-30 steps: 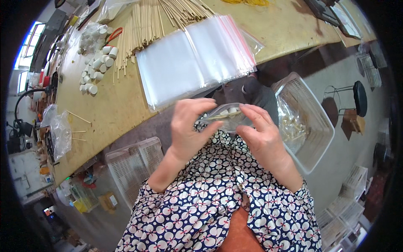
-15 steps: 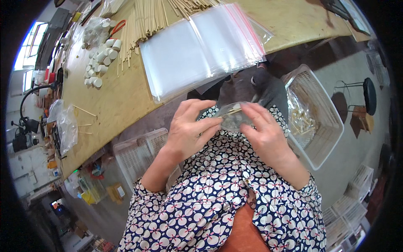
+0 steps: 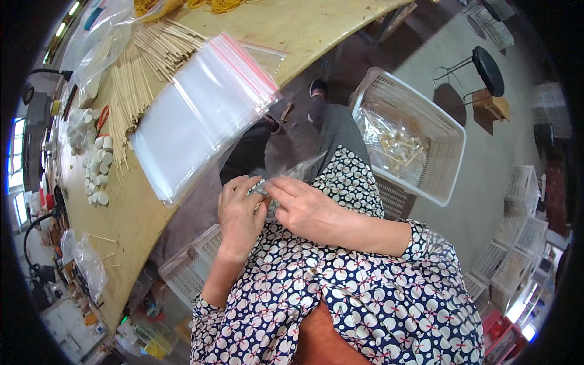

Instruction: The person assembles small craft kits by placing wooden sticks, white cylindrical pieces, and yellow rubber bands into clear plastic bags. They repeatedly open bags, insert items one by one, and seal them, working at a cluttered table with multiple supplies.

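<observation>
I am watching the left hand [image 3: 238, 210] and the right hand [image 3: 304, 204] working almost against each other in front of the patterned shirt [image 3: 359, 274]. The left hand is curling its fingers and thumb around a clear plastic bag [image 3: 309, 164], pinching it, and a bit of pale stick is showing close to its thumb. The right hand is coming across from the right, its fingers held together and their tips meeting the bag beside the left fingers; I cannot tell whether its thumb is closing on the film too. The bag is sitting between and behind both hands, with a loose transparent part stretching out beyond the right knuckles. Its contents are mostly hiding behind the fingers.

Ahead and to the left of the hands, I am seeing a stack of flat clear bags [image 3: 188, 115] with pinkish-red strips lying at the edge of the table [image 3: 121, 237]. Beyond it, thin wooden sticks [image 3: 131, 85] are fanning out, and farther left of the hands small white cylinders [image 3: 97, 167] are lying in a loose heap. Crumpled clear plastic [image 3: 90, 264] is resting well to the left. Ahead and to the right of the hands, a white basket [image 3: 457, 158] is holding filled clear packets [image 3: 389, 137], and beyond it a black-seated stool [image 3: 488, 72] is standing.
</observation>
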`<state>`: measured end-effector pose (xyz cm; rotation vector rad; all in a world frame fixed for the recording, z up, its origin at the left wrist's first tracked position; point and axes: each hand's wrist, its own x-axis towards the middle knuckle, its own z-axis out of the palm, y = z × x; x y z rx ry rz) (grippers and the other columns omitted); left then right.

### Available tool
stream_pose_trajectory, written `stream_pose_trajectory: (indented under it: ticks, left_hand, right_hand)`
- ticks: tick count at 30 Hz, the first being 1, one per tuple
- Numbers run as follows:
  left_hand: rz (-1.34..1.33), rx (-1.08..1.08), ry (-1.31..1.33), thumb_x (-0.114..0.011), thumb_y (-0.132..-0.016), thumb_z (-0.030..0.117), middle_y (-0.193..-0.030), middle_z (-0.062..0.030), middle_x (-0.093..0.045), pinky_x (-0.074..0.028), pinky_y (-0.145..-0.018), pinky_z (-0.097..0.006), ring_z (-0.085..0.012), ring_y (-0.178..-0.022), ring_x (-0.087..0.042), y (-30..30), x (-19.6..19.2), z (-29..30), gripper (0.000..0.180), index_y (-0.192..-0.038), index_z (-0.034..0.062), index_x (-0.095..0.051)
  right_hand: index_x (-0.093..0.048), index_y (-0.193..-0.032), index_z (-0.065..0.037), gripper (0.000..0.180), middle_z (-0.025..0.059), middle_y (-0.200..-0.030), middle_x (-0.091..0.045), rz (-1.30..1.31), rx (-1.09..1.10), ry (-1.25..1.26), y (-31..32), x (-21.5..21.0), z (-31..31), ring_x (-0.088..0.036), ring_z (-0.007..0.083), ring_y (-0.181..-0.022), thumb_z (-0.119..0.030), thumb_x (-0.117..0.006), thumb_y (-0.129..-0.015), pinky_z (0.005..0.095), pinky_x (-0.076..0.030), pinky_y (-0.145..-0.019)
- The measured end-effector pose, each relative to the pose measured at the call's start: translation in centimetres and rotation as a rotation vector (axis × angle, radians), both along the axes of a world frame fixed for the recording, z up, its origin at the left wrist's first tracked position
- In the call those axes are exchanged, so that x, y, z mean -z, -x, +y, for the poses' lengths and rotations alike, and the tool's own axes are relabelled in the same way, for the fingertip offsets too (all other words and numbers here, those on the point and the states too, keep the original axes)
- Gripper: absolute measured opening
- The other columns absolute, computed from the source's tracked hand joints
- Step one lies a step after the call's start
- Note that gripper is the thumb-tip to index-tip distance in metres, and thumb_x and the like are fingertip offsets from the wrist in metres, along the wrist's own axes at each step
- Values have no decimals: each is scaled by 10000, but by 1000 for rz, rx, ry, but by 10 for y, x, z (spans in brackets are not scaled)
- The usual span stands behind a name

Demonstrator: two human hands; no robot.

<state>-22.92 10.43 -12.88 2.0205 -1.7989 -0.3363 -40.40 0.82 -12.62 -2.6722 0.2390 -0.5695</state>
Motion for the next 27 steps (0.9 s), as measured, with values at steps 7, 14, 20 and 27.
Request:
stream_pose_trajectory:
  ticks: [7,14,20,27]
  left_hand:
    - [45,-73,27,-776,-750,83,-1294,-72,-683,-446,-1016,-444,-309,-1256,-573,18,33,-22,144,-890,49,-781]
    - [485,16,-17,-705,-918,85,-1373,-146,-632,-482,-1048,-393,-299,-1236,-612,-17,11,-18,310,-1225,47,-718]
    - [575,-192,-51,-681,-929,-13,-1023,-55,-708,-532,-800,-244,-98,-897,-653,-27,-44,-5,153,-1078,-15,-717]
    - [121,44,178,-767,-856,18,-793,-80,-684,-479,-570,-268,-137,-632,-615,-61,-108,-63,66,-911,25,-732]
  right_hand:
    - [-703,-841,105,243,283,-1209,-630,-35,30,-48,6,0,-6,-585,396,-1194,-111,-634,-754,446,-475,-1091]
    - [-672,-791,43,169,256,-1301,-624,43,106,-45,29,-3,-26,-567,384,-1279,-115,-636,-744,482,-462,-1109]
    - [-664,-841,-5,130,202,-1269,-651,91,138,-20,40,-2,-34,-582,357,-1250,-112,-617,-784,501,-438,-1110]
    - [-639,-827,7,92,198,-1196,-669,-40,187,-164,39,-13,-42,-610,364,-1190,-53,-640,-758,460,-506,-1026]
